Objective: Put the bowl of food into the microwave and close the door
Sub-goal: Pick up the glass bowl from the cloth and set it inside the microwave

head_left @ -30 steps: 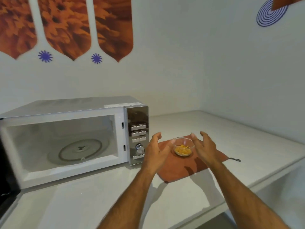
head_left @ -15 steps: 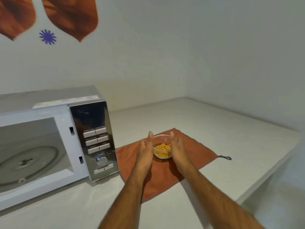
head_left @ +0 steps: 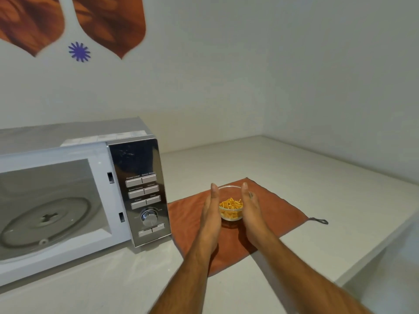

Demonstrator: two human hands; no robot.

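1. Here, a pale countertop [head_left: 283, 168] runs into the corner of a plain white room, and a person stands at it with both bare forearms reaching forward.
2. The microwave [head_left: 74, 191] sits on the left with its cavity open to view; the glass turntable [head_left: 45, 223] lies bare inside. The door itself is out of sight past the left edge.
3. An orange cloth [head_left: 278, 211] lies flat just right of the microwave's control panel.
4. The left hand [head_left: 212, 214] and right hand [head_left: 250, 211] stand palm to palm, fingers straight, cupped narrowly against opposite sides of the bowl.
5. The bowl [head_left: 231, 214], small and clear glass, rests on the cloth between the palms, holding orange stick-shaped food [head_left: 230, 204].
6. To lift it well, I would judge even pressure from both palms low on the walls matters, since smooth glass can slip. Keeping the rim level on the way left, and clearing the cavity's lower lip, should keep the loose pieces inside.
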